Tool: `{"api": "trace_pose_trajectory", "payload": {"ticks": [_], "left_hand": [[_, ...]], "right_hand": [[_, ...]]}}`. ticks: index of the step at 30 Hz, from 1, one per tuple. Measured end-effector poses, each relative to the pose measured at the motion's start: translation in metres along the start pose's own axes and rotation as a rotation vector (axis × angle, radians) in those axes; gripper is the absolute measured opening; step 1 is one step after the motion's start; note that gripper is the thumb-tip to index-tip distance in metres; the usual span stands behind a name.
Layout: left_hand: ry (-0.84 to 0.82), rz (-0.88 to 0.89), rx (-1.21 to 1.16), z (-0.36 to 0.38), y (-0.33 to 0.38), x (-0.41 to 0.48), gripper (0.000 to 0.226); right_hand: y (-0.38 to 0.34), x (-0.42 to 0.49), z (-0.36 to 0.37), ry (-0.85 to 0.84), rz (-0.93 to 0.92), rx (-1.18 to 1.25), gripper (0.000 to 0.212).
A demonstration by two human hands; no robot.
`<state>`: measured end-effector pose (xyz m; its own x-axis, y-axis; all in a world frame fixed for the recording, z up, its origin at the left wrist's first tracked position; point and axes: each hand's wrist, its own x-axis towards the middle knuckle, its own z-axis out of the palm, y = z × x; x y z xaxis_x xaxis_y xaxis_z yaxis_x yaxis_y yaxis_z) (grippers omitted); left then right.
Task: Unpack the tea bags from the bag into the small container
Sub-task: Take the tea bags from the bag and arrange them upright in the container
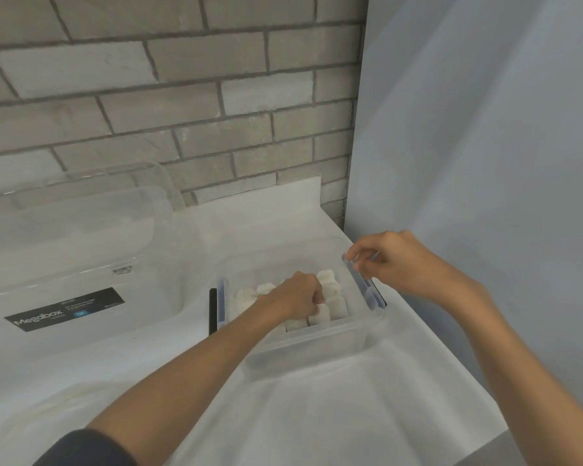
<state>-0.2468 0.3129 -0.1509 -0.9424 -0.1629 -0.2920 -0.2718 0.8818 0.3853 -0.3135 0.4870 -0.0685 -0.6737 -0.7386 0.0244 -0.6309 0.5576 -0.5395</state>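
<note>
On white cloth [317,415] by grey brick [182,95], left hand [297,294] grips tea bags [334,294], right hand [394,264] pinches container [310,351] rim.

The square tea bags [332,290] are white; the small clear plastic container [317,351] has blue side clips [360,282]. The cloth-covered desk [317,415] is white, the grey brick wall [182,95] shows darker mortar lines, and the black rectangular label [64,309] bears white lettering.

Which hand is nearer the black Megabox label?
Left. Left hand is among white tea bags, right of the label; right hand pinches the small clear container's blue clip, farther right.
</note>
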Motion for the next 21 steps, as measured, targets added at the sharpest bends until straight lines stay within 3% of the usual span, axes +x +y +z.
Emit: {"api": "trace_pose_trajectory", "payload": {"ticks": [11,16,21], "left_hand": [[0.039,-0.001,0.266,0.005,-0.002,0.005,0.026],[0.191,0.05,0.097,-0.029,-0.011,-0.013,0.037],[0.421,0.1,-0.145,-0.077,-0.035,-0.077,0.027]], "right_hand": [[-0.002,-0.002,0.003,-0.01,0.002,-0.006,0.022],[-0.016,0.001,0.007,-0.034,-0.032,0.002,0.019],[-0.047,0.005,0.016,-0.073,-0.12,0.006,0.019]]}}
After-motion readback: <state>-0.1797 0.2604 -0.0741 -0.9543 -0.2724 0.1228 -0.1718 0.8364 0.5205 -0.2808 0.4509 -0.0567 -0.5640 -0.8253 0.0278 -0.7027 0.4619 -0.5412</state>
